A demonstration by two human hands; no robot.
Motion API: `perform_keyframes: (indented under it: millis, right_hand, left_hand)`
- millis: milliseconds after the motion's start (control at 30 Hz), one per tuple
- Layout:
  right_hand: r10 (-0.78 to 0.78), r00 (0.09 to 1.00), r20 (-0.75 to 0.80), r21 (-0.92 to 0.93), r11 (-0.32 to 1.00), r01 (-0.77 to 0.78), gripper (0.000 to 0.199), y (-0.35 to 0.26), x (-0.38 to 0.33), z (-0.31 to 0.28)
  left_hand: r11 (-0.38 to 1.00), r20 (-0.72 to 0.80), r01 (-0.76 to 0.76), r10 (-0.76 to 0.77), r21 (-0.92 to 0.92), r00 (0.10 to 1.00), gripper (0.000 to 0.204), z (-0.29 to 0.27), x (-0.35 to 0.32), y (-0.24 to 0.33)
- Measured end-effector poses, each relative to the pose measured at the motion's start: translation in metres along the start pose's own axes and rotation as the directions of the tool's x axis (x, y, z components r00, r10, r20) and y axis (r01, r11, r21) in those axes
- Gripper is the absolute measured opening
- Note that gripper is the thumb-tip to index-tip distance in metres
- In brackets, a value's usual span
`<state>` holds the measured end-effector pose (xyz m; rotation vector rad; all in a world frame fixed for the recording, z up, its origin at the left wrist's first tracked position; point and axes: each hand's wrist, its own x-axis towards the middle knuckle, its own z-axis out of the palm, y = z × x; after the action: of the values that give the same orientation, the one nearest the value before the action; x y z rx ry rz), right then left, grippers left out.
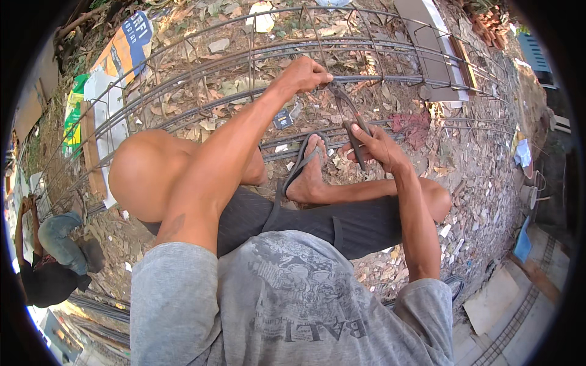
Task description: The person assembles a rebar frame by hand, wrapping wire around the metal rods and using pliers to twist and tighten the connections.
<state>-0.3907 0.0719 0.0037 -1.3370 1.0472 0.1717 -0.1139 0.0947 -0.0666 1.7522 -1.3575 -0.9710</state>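
Observation:
A long cage of thin steel bars (366, 78) with bent wire stirrups lies across the ground in front of me. My left hand (303, 74) reaches over to its near upper bar, with thumb and fingers pinched together there. What they pinch is too small to make out. My right hand (375, 146) grips the handles of dark pincers (346, 105), whose handles are partly spread. The jaws of the pincers meet the bar just right of my left fingertips. Whether they bite on wire cannot be seen.
White boards (430, 52) and wooden strips support the cage at both sides. Dry leaves and rubble cover the ground. My sandalled foot (310, 165) stands by the lower bars. Colourful sacks (125, 46) lie far left. Another person (58, 250) is at the left edge.

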Motion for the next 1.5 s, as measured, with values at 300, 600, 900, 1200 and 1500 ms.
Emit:
perform_keyframes:
  millis: [300,600,900,1200,1500]
  right_hand:
    - [0.02,0.993,-0.115,-0.168,0.985,-0.04,0.045,-0.031,-0.02,0.03]
    - [-0.015,0.99,-0.14,-0.151,0.988,-0.006,0.046,-0.028,-0.023,0.032]
    - [-0.01,0.986,-0.164,-0.261,0.965,-0.034,0.052,-0.038,-0.015,0.024]
    - [-0.115,0.969,-0.217,-0.372,0.928,0.027,0.076,-0.035,-0.015,0.023]
    - [-0.654,0.699,-0.291,-0.92,0.393,-0.015,0.066,0.005,-0.02,0.014]
  left_hand:
    - [0.997,0.06,0.078,-0.077,0.0,0.995,0.042,0.001,0.006,0.003]
    - [0.994,0.058,0.107,-0.109,0.035,0.992,0.04,0.005,0.011,0.009]
    - [0.996,0.042,0.085,-0.086,0.02,0.995,0.039,0.003,0.014,-0.004]
    - [0.996,0.033,0.085,-0.085,0.005,0.996,0.036,-0.006,0.01,-0.002]
    - [0.989,0.075,0.15,-0.15,0.009,0.986,0.037,0.0,0.005,0.0]
